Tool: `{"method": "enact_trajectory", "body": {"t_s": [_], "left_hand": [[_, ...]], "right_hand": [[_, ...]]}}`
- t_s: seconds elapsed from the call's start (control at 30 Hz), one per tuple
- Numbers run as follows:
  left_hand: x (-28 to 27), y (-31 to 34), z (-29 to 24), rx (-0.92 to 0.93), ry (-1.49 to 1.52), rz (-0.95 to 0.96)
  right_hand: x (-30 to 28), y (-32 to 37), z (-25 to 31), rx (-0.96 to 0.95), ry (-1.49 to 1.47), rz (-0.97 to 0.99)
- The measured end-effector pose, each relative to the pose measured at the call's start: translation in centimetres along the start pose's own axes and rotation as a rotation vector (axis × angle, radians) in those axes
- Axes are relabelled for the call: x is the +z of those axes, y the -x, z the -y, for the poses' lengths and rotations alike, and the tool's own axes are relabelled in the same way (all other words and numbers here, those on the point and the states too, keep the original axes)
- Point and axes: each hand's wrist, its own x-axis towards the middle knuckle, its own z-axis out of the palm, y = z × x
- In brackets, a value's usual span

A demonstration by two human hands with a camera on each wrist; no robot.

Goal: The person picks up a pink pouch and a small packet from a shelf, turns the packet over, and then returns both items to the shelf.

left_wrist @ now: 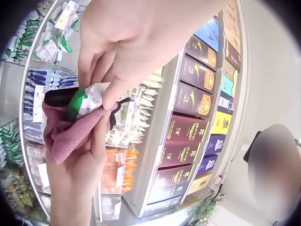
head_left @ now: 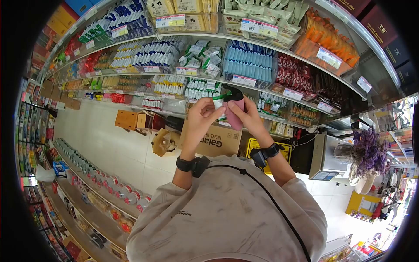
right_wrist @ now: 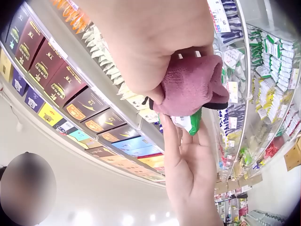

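In front of the chest, my left hand [head_left: 203, 117] pinches a small white and green snack packet [head_left: 219, 103]. My right hand [head_left: 248, 118] grips a folded purple cloth [head_left: 234, 118] with a black part along its edge. The left wrist view has the packet [left_wrist: 91, 100] lying against the cloth [left_wrist: 77, 136], the left fingers at its upper side. From the right wrist, the cloth [right_wrist: 193, 84] covers much of the packet [right_wrist: 186, 123], whose green end pokes out below.
Curved shelves with bins of wrapped snacks [head_left: 248, 61] and price tags stand just ahead. Below the hands is a cardboard carton [head_left: 214, 139], beside a yellow crate [head_left: 279, 150]. A lower shelf with jars [head_left: 124, 192] runs at the left; purple dried flowers [head_left: 369, 148] stand at the right.
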Motion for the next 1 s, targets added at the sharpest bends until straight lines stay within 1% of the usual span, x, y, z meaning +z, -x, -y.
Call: {"method": "enact_trajectory", "body": {"t_s": [0.07,0.13,0.17,0.27,0.37,0.47,0.53,0.57,0.6,0.63,0.73,0.8,0.83,0.9,0.93,1.0], "left_hand": [[-0.1,0.1,0.1,-0.011,-0.018,0.018],[-0.1,0.2,-0.3,-0.042,-0.052,0.045],[-0.1,0.2,-0.5,-0.039,-0.073,0.049],[0.0,0.2,-0.9,-0.029,-0.117,0.038],[0.2,0.1,-0.9,-0.029,-0.108,0.001],[-0.2,0.1,-0.7,-0.050,-0.081,-0.037],[-0.4,-0.1,-0.2,-0.058,-0.105,-0.084],[-0.5,-0.2,-0.1,-0.065,-0.108,-0.077],[-0.6,-0.3,-0.4,-0.072,-0.110,-0.071],[-0.5,-0.4,-0.7,-0.079,-0.112,-0.065],[0.2,0.0,-2.6,-0.192,-0.058,-0.004],[0.0,0.1,-2.2,-0.133,-0.025,0.059],[-0.1,0.2,-2.1,-0.104,-0.008,0.091],[-0.1,0.1,-2.3,-0.116,0.015,0.095],[-0.1,0.0,-2.4,-0.121,0.025,0.097],[-0.2,-0.1,-2.0,-0.069,0.028,0.077]], "right_hand": [[-0.3,0.3,0.8,0.040,-0.021,-0.012],[-0.3,0.3,0.9,0.016,-0.008,-0.027],[-0.3,0.3,1.0,0.005,-0.001,-0.035],[-0.8,0.4,0.9,0.051,0.015,-0.038],[-0.7,0.7,1.2,0.158,-0.246,-0.069],[-1.5,0.5,-0.5,0.190,-0.250,-0.046],[-0.9,0.7,0.6,0.111,-0.141,0.038],[-0.7,0.8,0.9,0.072,-0.087,0.078],[-0.7,0.7,0.8,0.099,-0.074,0.124],[-0.7,0.8,0.7,0.079,-0.045,0.106],[-0.4,0.7,0.7,0.039,0.031,0.045],[-0.6,0.6,0.5,0.042,0.065,-0.013],[-0.7,0.6,0.5,0.059,0.007,-0.049],[-0.9,0.3,0.6,0.095,-0.108,-0.122],[-1.0,0.1,0.6,0.061,-0.137,-0.180],[-1.4,-0.3,0.5,-0.011,-0.195,-0.294]]}}
